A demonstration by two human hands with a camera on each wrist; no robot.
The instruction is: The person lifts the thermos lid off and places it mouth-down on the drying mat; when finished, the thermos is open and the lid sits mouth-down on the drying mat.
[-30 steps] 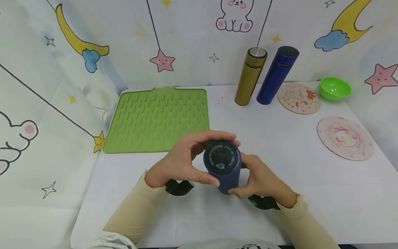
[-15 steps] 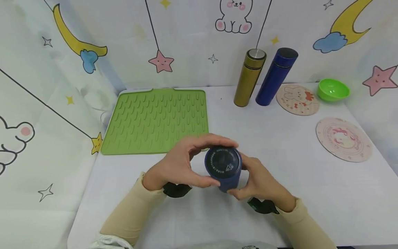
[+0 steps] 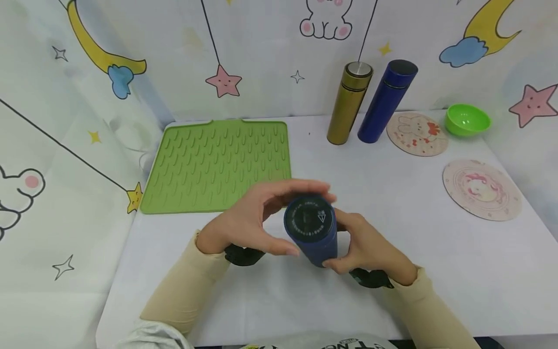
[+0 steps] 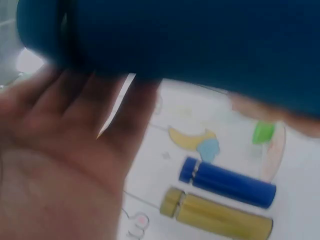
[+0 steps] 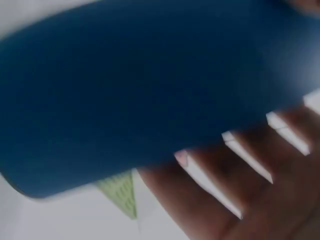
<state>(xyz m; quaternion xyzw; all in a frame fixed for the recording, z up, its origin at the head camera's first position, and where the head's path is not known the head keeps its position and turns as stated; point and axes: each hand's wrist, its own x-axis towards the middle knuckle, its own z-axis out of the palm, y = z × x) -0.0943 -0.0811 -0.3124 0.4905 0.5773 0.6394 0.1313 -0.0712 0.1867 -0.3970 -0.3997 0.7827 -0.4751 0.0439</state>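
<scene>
A dark blue thermos (image 3: 320, 249) stands tilted at the middle front of the table, its black-topped lid (image 3: 308, 218) facing the head camera. Around its lower body my right hand (image 3: 364, 242) grips, thumb in front and fingers behind. My left hand (image 3: 257, 218) arches about the lid; its fingers reach behind while the thumb stands off, with a gap to the lid's side. In the left wrist view the left fingers (image 4: 75, 100) lie nearly straight against the thermos. The right wrist view shows the right fingers (image 5: 200, 185) passing behind the blue body.
A green ridged mat (image 3: 218, 165) lies at the back left. Behind my hands stand a gold thermos (image 3: 346, 111) and another blue thermos (image 3: 383, 109). Two round coasters, one with a rabbit (image 3: 416, 133) and one pink (image 3: 481, 189), lie right, near a green bowl (image 3: 468, 119).
The triangle mark on the lid has turned counterclockwise, from the bottom of the lid to its right side. My left thumb has come away from the lid. The right hand keeps its grip.
</scene>
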